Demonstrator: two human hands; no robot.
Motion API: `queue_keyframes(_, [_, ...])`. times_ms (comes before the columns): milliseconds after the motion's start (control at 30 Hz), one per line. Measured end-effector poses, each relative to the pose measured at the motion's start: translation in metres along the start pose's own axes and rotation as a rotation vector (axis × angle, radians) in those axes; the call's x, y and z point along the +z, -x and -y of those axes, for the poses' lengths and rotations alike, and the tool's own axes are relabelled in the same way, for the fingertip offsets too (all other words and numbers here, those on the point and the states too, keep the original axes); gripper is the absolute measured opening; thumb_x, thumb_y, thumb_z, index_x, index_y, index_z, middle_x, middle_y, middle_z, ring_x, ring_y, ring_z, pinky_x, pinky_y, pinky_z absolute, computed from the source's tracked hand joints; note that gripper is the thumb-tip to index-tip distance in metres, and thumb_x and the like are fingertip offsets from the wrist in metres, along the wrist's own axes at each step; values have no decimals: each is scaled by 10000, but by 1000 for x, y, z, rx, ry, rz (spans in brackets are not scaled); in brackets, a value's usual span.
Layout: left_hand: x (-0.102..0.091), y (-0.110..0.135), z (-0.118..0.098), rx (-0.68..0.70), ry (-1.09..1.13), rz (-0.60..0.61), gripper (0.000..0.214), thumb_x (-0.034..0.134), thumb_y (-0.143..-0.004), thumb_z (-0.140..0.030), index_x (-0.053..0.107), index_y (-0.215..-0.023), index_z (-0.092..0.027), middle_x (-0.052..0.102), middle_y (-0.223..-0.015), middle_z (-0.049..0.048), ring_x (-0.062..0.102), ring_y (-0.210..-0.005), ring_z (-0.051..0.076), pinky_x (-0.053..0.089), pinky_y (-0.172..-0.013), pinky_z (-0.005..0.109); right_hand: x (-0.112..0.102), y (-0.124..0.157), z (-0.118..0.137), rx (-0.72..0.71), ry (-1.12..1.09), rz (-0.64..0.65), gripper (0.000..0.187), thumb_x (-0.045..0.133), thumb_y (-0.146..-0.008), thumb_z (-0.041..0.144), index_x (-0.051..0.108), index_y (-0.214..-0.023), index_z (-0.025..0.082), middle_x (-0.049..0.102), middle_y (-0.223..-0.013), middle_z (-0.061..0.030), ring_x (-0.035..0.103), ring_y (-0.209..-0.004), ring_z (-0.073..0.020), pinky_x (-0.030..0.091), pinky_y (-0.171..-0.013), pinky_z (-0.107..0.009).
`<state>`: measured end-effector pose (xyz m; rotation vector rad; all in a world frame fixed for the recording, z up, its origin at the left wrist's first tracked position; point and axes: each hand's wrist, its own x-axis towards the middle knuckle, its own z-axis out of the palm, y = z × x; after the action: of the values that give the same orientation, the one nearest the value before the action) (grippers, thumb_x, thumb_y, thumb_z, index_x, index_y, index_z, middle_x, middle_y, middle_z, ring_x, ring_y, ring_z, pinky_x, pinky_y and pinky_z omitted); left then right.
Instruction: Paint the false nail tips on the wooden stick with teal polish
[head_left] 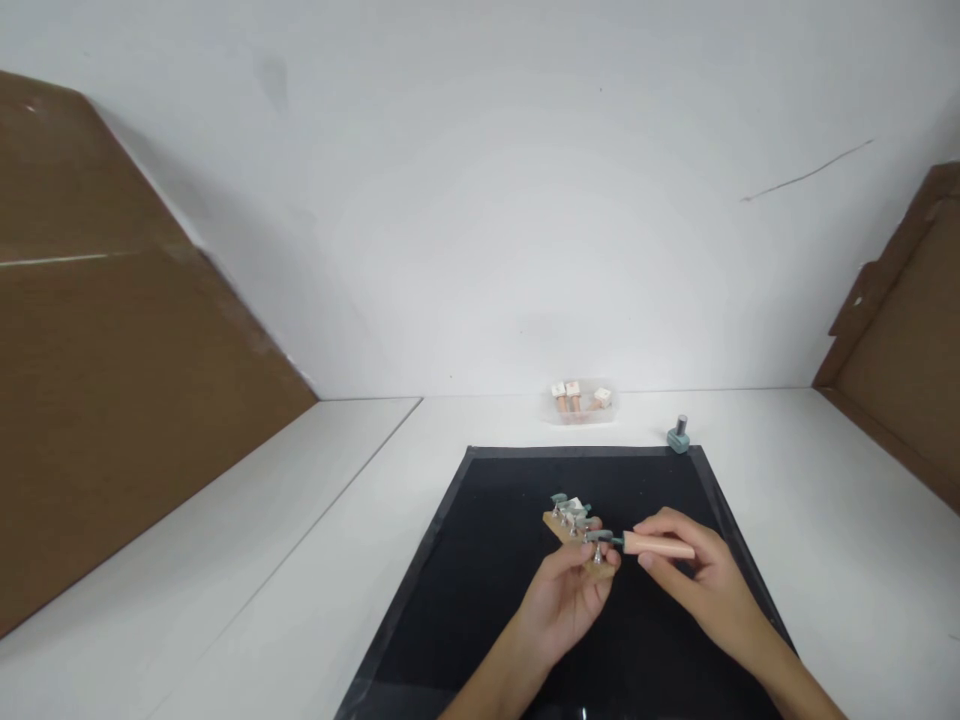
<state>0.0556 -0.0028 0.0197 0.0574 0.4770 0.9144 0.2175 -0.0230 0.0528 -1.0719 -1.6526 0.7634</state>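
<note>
Between the fingers of my left hand (564, 600) is a wooden nail display stand (553, 523), held above the black mat. Small metal posts rise from the stand, and several grey-green false nails (576, 510) sit on them. My right hand (701, 575) pinches a nail polish brush by its peach-coloured handle (660, 545). The brush tip (616, 541) is at the end of the nearest false nail (599, 535); whether it touches cannot be made out. A small white piece (574, 504), partly hidden, shows behind the nails.
The black mat (480, 560) lies on a white table (300, 560). Beyond it stand a clear plastic box (592, 418) holding several peach-handled, white-capped pieces and a grey-green bottle (678, 438). Brown cardboard panels stand at the left (135, 350) and right (907, 330), with a white wall behind.
</note>
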Motion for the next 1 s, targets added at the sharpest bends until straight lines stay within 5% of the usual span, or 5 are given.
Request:
queue_keyframes(467, [2,3,-5,12,56,43,240,576,-638,48,637,-816,-101,629,-627,25,635,-614,92,516,-667,155,2,-1,2,24,57,-23,83,531,-761,166,607,-766,199,596,-665,2,562,-568,-140,440,-482,-208])
queue_keyframes(1000, [3,1,1,25,-23,-51,289,583,-615,44,642,-859,-100,661,-635,30,632,-571,98,500,-622,168,1,0,3,-48,27,-25,69,552,-770,151,603,-776,198,595,-656,0,547,-544,-130,439,-464,-199])
